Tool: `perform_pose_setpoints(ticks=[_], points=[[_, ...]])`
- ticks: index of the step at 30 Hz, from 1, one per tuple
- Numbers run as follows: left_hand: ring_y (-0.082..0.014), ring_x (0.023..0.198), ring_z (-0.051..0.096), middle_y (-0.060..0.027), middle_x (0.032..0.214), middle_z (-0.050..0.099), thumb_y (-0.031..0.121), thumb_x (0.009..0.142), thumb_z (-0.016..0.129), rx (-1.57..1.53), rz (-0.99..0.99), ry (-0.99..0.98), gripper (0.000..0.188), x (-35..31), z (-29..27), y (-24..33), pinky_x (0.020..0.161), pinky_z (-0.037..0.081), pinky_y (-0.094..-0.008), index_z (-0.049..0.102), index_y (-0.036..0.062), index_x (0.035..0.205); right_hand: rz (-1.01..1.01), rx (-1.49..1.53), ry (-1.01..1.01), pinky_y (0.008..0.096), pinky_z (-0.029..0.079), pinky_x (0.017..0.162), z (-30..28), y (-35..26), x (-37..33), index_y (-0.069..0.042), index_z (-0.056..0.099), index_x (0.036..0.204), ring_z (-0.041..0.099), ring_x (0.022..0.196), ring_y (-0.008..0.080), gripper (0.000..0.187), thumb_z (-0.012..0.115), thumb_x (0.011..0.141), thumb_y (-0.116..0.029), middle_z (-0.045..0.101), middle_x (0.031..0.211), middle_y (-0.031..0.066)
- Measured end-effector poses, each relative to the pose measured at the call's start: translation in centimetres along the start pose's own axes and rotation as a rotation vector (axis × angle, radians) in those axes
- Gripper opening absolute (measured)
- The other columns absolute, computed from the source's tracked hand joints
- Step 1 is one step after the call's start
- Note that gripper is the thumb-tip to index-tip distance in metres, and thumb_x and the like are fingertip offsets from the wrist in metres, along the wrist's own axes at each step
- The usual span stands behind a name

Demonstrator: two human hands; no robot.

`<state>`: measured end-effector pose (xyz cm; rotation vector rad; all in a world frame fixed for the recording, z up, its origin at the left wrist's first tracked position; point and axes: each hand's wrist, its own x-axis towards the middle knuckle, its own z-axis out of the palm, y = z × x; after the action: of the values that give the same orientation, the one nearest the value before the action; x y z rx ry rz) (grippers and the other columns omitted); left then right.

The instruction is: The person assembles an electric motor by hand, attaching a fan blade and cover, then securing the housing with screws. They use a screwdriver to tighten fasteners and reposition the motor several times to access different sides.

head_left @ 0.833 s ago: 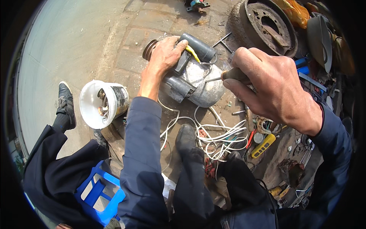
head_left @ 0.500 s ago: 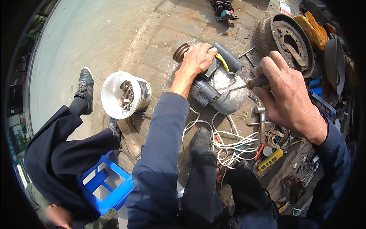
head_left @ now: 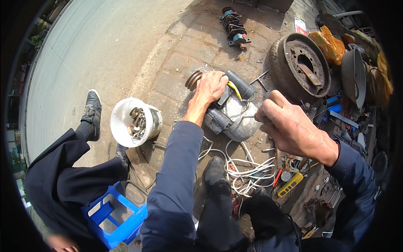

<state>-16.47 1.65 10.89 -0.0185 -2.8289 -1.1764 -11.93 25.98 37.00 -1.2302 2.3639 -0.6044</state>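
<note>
An electric motor [head_left: 240,129] with a grey, dusty casing lies on the paving in front of me. It has a grooved pulley [head_left: 193,80], a black cylinder [head_left: 240,83] on its side and a yellow wire [head_left: 234,89]. My left hand [head_left: 210,89] grips the motor between pulley and cylinder, its fingers curled over the top; the fingertips are partly hidden. In my closed right hand [head_left: 287,126] is a screwdriver [head_left: 248,116], its handle mostly covered by the fingers. The thin shaft points left at the motor's casing; whether the tip touches, I cannot tell.
White cable [head_left: 252,174] lies coiled by my shoes. To the left stand a white bucket [head_left: 121,122] of metal parts and a blue stool [head_left: 126,231], beside a seated person's legs [head_left: 79,168]. Rusty wheel drum [head_left: 289,63], yellow power strip [head_left: 290,185] and scattered tools lie right.
The whole view has shifted, bringing more of the far ground into sight. My right hand has turned, with the screwdriver still against or near the motor. My left hand keeps its hold.
</note>
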Motion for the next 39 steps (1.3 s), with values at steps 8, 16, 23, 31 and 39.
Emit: perform_pose_setpoints(ticks=[8, 16, 23, 31, 39], points=[[-0.0471, 0.124, 0.065, -0.0275, 0.130, 0.072, 0.033, 0.109, 0.052, -0.037, 0.040, -0.003, 0.044, 0.2, -0.2, -0.5, 0.110, 0.049, -0.0530, 0.074, -0.0004, 0.127, 0.282, 0.308, 0.456, 0.0312, 0.060, 0.081, 2.1, 8.2, -10.3, 0.001, 0.060, 0.117, 0.072, 0.093, 0.0165, 0.033, 0.077, 0.089, 0.009, 0.066, 0.106, 0.0101], [-0.0455, 0.122, 0.067, -0.0293, 0.128, 0.072, 0.035, 0.112, 0.054, -0.131, -0.056, -0.036, 0.046, -0.1, -0.7, 0.0, 0.107, 0.051, -0.0482, 0.071, -0.0030, 0.132, 1.144, 1.224, 1.181, 0.0294, 0.056, 0.062, 23.3, 20.2, -34.8, -0.002, 0.056, 0.129, 0.072, 0.081, 0.0176, 0.035, 0.076, 0.102, -0.012, 0.072, 0.102, 0.0097], [-0.0162, 0.104, 0.072, -0.0092, 0.117, 0.075, 0.013, 0.108, 0.069, -0.610, -0.337, 0.545, 0.027, -5.4, -0.7, -4.3, 0.090, 0.058, -0.0284, 0.068, -0.0026, 0.129, 1.155, 0.223, 0.401, 0.0477, 0.054, 0.088, 31.1, 19.5, -41.4, 0.001, 0.066, 0.119, 0.068, 0.099, 0.0379, 0.034, 0.078, 0.097, -0.022, 0.070, 0.104, 0.0173], [-0.0377, 0.131, 0.063, -0.0175, 0.141, 0.066, 0.046, 0.110, 0.057, -1.542, -1.000, 0.496, 0.053, -14.9, 5.3, -3.3, 0.109, 0.052, -0.0649, 0.058, 0.0084, 0.147, 0.850, 0.490, 0.372, 0.0361, 0.057, 0.082, 17.7, 24.8, -21.3, 0.005, 0.071, 0.121, 0.072, 0.089, 0.0201, 0.035, 0.071, 0.102, -0.023, 0.076, 0.099, 0.0128], [-0.0308, 0.135, 0.063, -0.0137, 0.149, 0.063, 0.043, 0.114, 0.047, -1.952, -0.838, 0.167, 0.049, -14.9, 7.1, -2.0, 0.116, 0.052, -0.0566, 0.055, 0.0116, 0.151, 0.680, 1.129, 0.085, 0.0299, 0.058, 0.084, 20.0, 29.4, 7.0, -0.002, 0.073, 0.121, 0.067, 0.089, 0.0117, 0.038, 0.068, 0.107, -0.037, 0.072, 0.102, 0.0025]])
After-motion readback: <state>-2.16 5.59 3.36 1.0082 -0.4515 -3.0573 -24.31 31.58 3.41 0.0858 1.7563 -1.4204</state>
